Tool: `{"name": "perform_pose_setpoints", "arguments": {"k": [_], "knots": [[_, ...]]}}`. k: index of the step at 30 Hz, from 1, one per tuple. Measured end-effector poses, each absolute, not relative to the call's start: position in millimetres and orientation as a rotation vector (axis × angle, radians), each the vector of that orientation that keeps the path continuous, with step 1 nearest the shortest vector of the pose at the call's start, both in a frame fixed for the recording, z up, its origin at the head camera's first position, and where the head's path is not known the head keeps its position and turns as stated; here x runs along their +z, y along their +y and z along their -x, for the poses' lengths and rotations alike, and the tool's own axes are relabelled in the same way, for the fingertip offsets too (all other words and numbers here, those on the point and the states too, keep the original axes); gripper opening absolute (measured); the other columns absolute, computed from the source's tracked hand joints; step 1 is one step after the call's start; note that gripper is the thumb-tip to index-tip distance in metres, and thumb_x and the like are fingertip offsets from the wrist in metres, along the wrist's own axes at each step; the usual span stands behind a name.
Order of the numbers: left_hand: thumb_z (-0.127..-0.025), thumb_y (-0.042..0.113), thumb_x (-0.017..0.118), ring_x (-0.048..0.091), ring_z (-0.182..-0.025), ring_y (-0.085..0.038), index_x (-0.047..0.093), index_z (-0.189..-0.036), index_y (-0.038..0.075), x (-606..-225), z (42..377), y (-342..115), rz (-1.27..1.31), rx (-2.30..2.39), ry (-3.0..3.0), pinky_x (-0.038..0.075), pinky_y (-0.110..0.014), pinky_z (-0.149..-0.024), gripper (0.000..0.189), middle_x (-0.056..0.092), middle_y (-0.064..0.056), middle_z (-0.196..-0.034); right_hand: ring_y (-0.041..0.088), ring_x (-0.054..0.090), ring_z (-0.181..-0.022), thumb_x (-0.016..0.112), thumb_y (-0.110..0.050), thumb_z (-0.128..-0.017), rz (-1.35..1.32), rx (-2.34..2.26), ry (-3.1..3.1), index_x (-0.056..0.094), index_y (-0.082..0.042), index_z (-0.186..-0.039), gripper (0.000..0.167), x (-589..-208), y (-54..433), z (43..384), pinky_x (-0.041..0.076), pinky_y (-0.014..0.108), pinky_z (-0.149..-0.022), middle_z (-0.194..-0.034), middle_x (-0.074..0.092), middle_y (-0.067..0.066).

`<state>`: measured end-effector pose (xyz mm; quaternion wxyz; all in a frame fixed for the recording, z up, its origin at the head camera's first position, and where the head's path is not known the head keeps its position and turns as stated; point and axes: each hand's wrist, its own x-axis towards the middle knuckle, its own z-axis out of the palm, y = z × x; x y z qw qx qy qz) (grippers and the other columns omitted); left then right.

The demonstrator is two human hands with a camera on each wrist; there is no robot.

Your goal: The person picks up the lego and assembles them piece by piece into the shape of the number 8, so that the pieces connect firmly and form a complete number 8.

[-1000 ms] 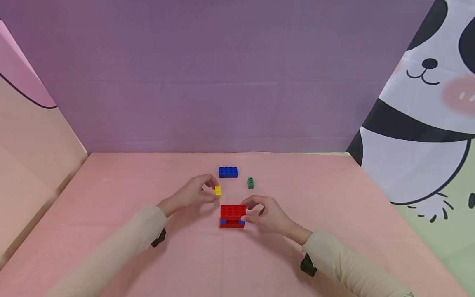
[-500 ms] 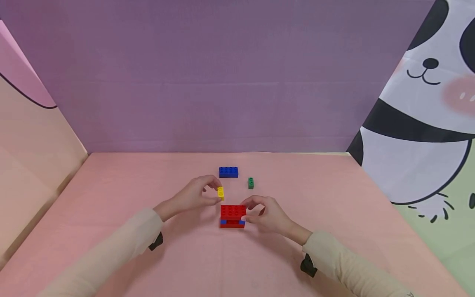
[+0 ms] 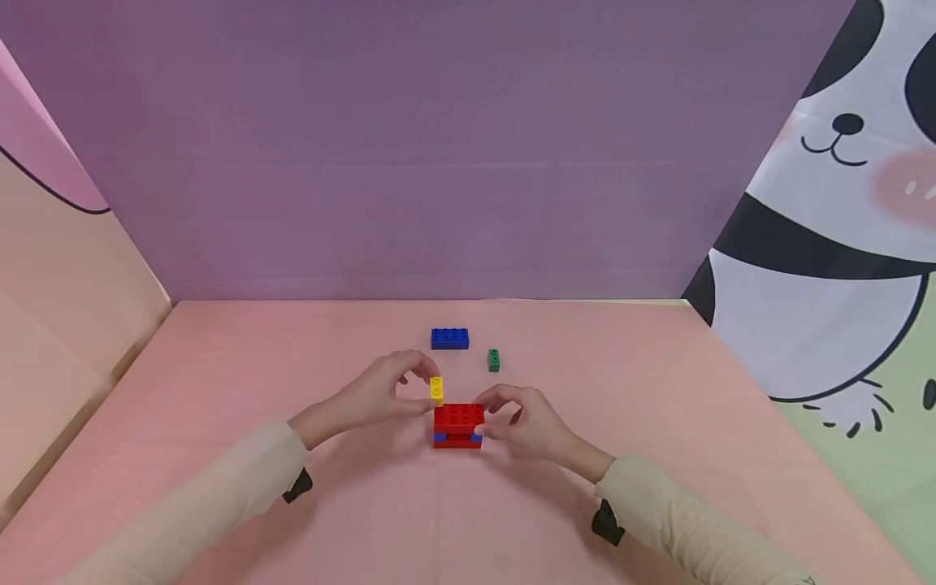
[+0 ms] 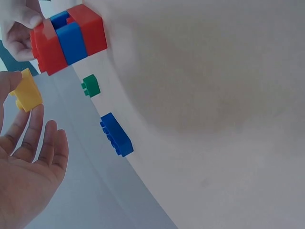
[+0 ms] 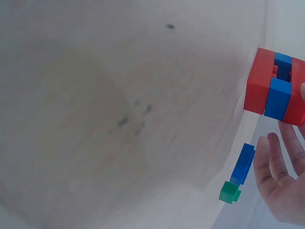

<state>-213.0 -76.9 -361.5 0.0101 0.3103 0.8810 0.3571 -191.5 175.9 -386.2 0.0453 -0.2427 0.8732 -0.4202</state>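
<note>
Between its thumb and fingers my left hand (image 3: 383,391) pinches a small yellow brick (image 3: 436,390), studs showing, just above the back left corner of a brick stack. That stack (image 3: 458,418) stands on the table, with a red brick on top, blue bricks in the middle and a red one at the bottom. A gap shows between the blue bricks (image 5: 278,98) in the right wrist view. My right hand (image 3: 532,427) grips the stack's right side at the top red brick, thumb in front and fingers behind. In the left wrist view, the yellow brick (image 4: 29,90) is apart from the stack.
Behind the stack, a blue brick (image 3: 449,339) lies on the pink tabletop (image 3: 292,349). A small green brick (image 3: 494,360) lies to its right, nearer to me. A purple backdrop (image 3: 431,162) rises at the table's far edge.
My left hand has carried the yellow brick a little right and toward me, from left of the stack's back to its back left corner. My right hand and the stack have stayed put.
</note>
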Motion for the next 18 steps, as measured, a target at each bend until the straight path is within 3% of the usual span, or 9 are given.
{"name": "perform_pose_setpoints", "arguments": {"k": [18], "knots": [[-0.075,0.019,0.073,0.054,-0.104,-0.021,0.055,-0.106,0.019,-366,201,-78,-0.986,1.117,2.699,0.048,-0.041,-0.086,0.035,0.058,0.008,-0.104,0.024,0.055,-0.097,0.072,-0.021,-0.078,0.745,-1.281,2.674,0.062,-0.015,-0.109,0.032,-387,177,193,0.050,0.026,-0.070,-0.105,0.064,0.002]]}}
